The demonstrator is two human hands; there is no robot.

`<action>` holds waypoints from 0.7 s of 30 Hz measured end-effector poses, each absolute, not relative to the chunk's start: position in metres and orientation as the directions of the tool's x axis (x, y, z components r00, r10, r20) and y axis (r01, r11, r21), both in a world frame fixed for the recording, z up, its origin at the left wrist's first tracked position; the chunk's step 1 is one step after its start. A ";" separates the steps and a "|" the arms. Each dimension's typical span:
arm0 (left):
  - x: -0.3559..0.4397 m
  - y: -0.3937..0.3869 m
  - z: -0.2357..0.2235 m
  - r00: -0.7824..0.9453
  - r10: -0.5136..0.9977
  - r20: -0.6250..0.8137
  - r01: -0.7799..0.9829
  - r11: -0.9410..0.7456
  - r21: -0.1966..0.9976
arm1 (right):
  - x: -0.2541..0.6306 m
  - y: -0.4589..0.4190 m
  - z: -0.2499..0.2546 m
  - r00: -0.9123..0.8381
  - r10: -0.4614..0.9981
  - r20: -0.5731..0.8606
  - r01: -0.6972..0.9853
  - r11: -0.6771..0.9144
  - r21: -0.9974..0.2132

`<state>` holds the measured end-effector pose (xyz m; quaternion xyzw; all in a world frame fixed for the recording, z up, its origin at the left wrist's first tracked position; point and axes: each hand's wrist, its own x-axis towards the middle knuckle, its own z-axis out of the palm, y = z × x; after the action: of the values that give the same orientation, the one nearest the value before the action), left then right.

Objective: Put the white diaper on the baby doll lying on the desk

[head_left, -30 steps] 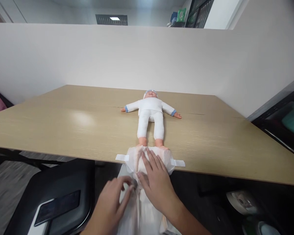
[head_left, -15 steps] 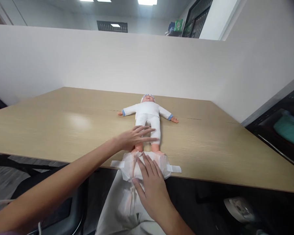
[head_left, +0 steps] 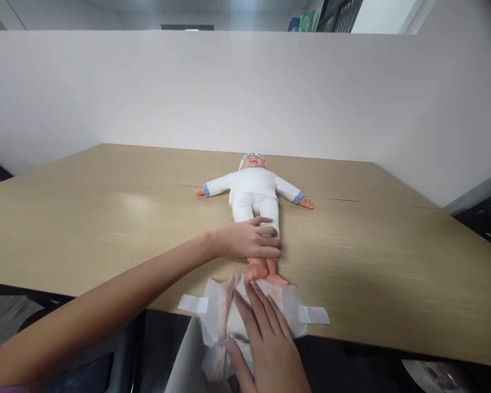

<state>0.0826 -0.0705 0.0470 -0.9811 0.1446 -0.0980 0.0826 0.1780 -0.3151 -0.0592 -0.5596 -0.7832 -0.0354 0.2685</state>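
A baby doll (head_left: 253, 188) in a white suit and cap lies on its back on the wooden table (head_left: 106, 218), arms spread, feet toward me. My left hand (head_left: 249, 243) is wrapped around both of its lower legs just above the bare feet. A white diaper (head_left: 213, 308) with two tape tabs lies unfolded at the table's near edge, partly hanging over it, right below the doll's feet. My right hand (head_left: 265, 341) lies flat on the diaper with fingers spread, pressing it down.
A white partition wall (head_left: 229, 93) runs along the table's far side and right. A dark chair (head_left: 102, 365) sits below the table edge at the left. Dark shelving (head_left: 486, 218) stands at the far right.
My left hand left the diaper, reached forward over the doll's legs and closed around them. My right hand stayed on the diaper. The view shifted slightly.
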 end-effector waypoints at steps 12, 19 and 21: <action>0.079 -0.053 0.124 0.924 -0.112 0.365 -0.233 -0.923 0.305 | 0.192 -0.276 -0.059 -0.266 0.870 0.416 0.920 0.358 -0.160; 0.076 -0.035 0.153 0.873 -0.015 0.487 -0.219 -0.905 0.365 | 0.198 -0.220 -0.022 -0.203 0.959 0.200 0.920 0.256 -0.298; 0.073 -0.032 0.157 0.871 0.006 0.492 -0.215 -0.894 0.392 | 0.203 -0.193 -0.018 -0.211 0.965 0.157 0.915 0.252 -0.316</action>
<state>0.0728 -0.0323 0.1572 -0.9411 0.0557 -0.2482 -0.2229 0.2031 -0.1929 -0.0180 -0.6067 -0.7744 0.0771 0.1621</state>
